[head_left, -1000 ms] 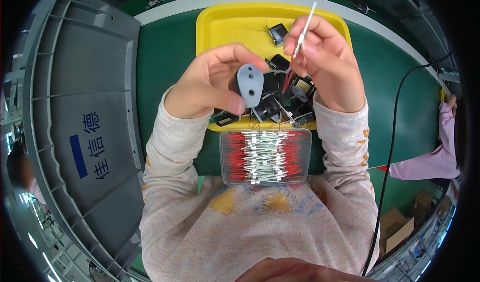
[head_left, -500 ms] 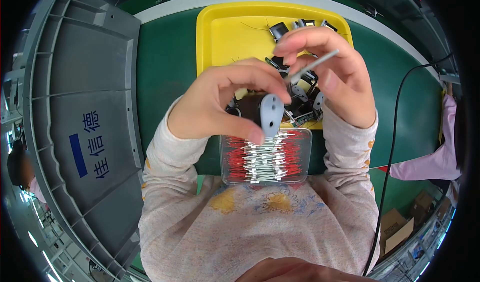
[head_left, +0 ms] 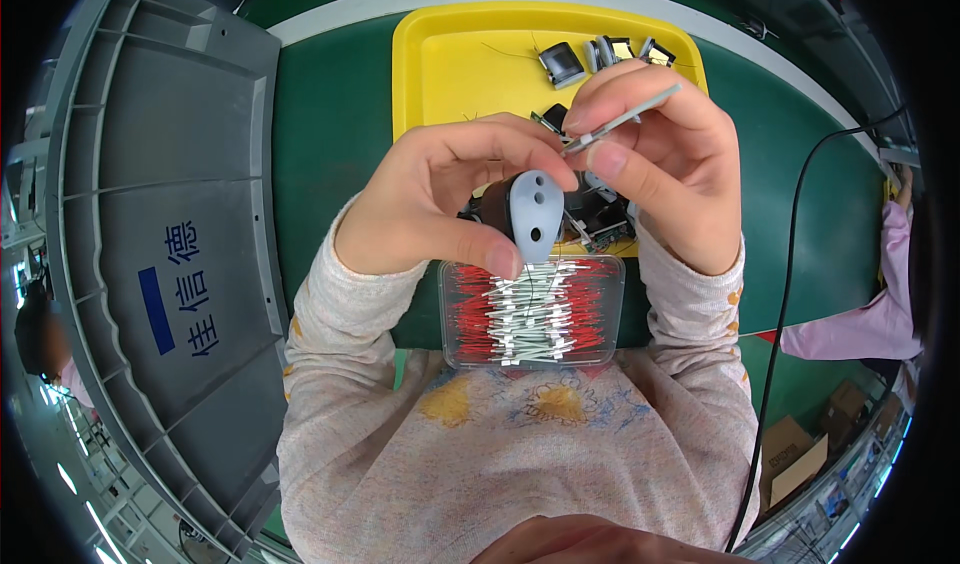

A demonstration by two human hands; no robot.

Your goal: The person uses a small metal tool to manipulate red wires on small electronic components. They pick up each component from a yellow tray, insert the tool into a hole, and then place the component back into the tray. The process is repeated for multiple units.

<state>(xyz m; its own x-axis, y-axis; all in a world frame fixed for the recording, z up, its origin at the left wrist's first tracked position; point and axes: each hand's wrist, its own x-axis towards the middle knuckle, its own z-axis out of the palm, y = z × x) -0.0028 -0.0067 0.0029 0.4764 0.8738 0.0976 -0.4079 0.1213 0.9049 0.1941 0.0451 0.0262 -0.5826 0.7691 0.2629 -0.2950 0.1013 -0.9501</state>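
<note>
The left hand (head_left: 430, 194) has its fingers gripping a grey-capped black part (head_left: 538, 214); the right hand (head_left: 665, 154) pinches a pale slim strip (head_left: 635, 112) near it. The cap's visible holes contain no strip, so the two look unjoined; the strip's lower end is hard to make out. Plenty remains: red-and-white strips (head_left: 535, 314) fill the clear box (head_left: 621, 314), and other black parts (head_left: 562, 64), partly hidden, lie in the yellow tray (head_left: 460, 74).

Desk (head_left: 330, 114): green-topped, spreading beneath the hands (head_left: 410, 199) and to either side.
Yellow tray (head_left: 455, 74): flat, under and beyond the hands.
Clear box (head_left: 616, 304): at the near edge, short of the hands.
</note>
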